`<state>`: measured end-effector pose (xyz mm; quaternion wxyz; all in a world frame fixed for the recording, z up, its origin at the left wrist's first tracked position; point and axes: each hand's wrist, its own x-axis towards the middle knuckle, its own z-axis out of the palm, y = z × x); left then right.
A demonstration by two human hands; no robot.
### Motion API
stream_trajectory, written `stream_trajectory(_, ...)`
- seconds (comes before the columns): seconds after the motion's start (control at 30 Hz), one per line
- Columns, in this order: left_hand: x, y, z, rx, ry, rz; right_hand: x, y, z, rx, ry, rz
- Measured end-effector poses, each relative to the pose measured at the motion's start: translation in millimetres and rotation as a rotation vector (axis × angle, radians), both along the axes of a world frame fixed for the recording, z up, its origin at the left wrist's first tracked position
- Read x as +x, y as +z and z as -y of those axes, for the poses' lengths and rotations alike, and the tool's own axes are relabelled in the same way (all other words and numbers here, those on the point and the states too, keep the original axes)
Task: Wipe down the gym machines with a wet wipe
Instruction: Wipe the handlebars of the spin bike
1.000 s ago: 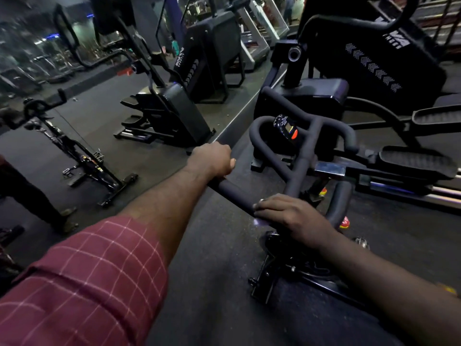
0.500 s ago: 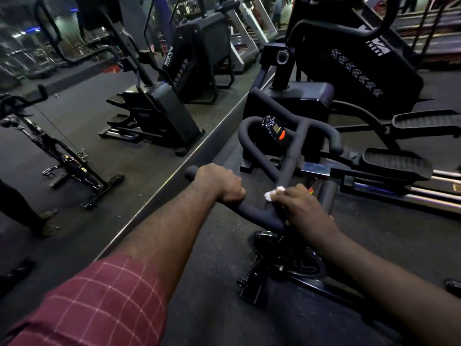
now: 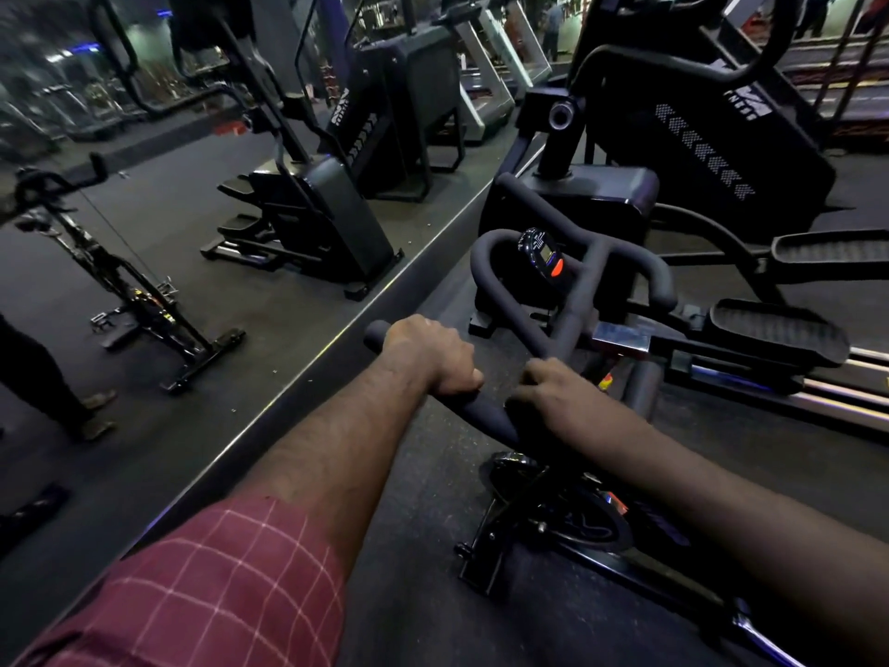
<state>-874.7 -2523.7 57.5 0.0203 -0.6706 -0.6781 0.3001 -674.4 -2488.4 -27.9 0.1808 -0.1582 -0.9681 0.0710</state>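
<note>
A black spin bike stands in front of me, its padded handlebar (image 3: 567, 305) looping forward around a small console (image 3: 543, 255) with an orange button. My left hand (image 3: 433, 358) grips the left handlebar grip (image 3: 377, 332) near its end. Just to its right, my right hand (image 3: 558, 397) curls around the same bar close to the stem. The wet wipe is hidden under my right hand and does not show.
A large wall mirror on the left, with its bottom edge (image 3: 336, 339) running diagonally, reflects a stair climber (image 3: 327, 219) and a spin bike (image 3: 120, 281). A black elliptical with pedals (image 3: 779, 329) stands right of the bike. The flywheel (image 3: 567, 512) sits below my hands on dark rubber floor.
My right hand slid along the handlebar toward my left hand; the white wipe that showed half a second ago is now covered. The view shifted slightly.
</note>
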Motion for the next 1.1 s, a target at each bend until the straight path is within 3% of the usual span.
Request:
stream_trajectory(0.07,2,2,2,0.001,0.0,0.003,-2,4,-26,-0.094,-0.156,-0.073)
stream_trajectory(0.17,3,2,3,0.028,-0.019,-0.006,-2,-4,-33,-0.072,-0.337,-0.157)
stream_trajectory(0.27,1,0,0,0.021,-0.027,0.001,5,-15,7,-0.095,-0.218,-0.134)
stream_trajectory(0.37,-1,0,-1,0.008,-0.03,0.001,19,-2,8,-0.283,-0.13,-0.138)
stream_trajectory(0.5,1,1,3,0.014,-0.039,0.007,16,13,-53,-0.298,-0.65,-0.438)
stream_trajectory(0.6,1,1,5,0.04,-0.069,0.002,6,-1,-53,-0.305,-0.82,-0.302)
stream_trajectory(0.77,-2,-1,2,0.054,-0.087,0.022,12,-12,14,-0.254,-0.669,-0.198)
stream_trajectory(0.83,-2,-1,2,0.051,-0.09,0.025,16,-3,-1,-0.289,-0.634,-0.245)
stream_trajectory(0.93,-1,1,5,0.058,-0.107,0.017,11,13,-55,-0.358,-0.847,-0.474)
stream_trajectory(1.1,-1,3,7,0.076,-0.137,0.028,5,0,-46,-0.408,-0.919,-0.317)
